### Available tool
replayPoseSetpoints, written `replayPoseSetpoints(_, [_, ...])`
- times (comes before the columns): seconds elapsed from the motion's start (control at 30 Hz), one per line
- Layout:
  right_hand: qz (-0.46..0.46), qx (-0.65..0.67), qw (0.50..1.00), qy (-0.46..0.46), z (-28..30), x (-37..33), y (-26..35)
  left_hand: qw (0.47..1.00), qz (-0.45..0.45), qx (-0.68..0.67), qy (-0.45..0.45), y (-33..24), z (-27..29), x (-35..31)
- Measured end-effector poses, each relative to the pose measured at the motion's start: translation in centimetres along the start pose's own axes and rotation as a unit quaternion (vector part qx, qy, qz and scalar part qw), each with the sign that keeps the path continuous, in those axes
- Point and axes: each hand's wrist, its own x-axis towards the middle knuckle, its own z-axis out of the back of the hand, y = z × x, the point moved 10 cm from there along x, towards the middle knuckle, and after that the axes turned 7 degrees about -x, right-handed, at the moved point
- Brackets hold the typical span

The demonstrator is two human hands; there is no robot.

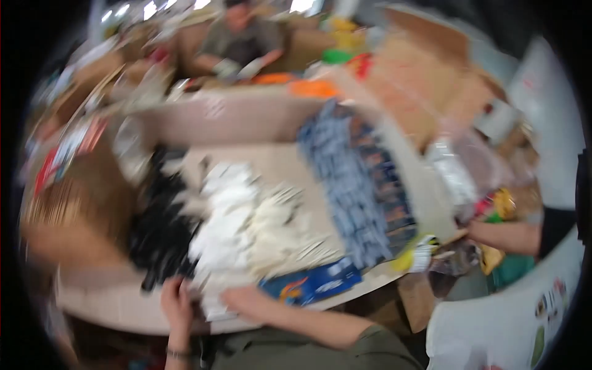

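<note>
At the near edge of a wide cardboard surface [105, 302], my left hand [177, 298] is raised beside the black pile, its fingers bent but smeared by motion. My right hand [237, 299] reaches in from the right, low over a white soft piece [213, 306] that lies between both hands; its fingers are blurred. Long rows of soft, flat items run away from me: black ones [161, 228], white ones [225, 213] and cream ones [274, 228]. A blue printed packet [317, 282] lies right of my right hand.
Blue-grey bundles [345, 179] and dark patterned ones [385, 179] line the right side. Another person's arm [502, 237] reaches in near a yellow-and-white glove [418, 253]. A gloved person [240, 43] sits across. Cardboard boxes [80, 216] and a white sack [493, 327] flank me.
</note>
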Motion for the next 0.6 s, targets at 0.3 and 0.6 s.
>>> replayPoseSetpoints(0.3, [-0.130,-0.110,0.978,-0.123,18.2,-4.0,-1.1,0.998,-0.056,-0.037,-0.018,1.0,1.2,1.3])
replayPoseSetpoints(0.6, [-0.460,-0.227,0.720,-0.468,64.2,-23.7,-10.3,0.997,-0.060,0.021,-0.047,5.2,3.1,3.2])
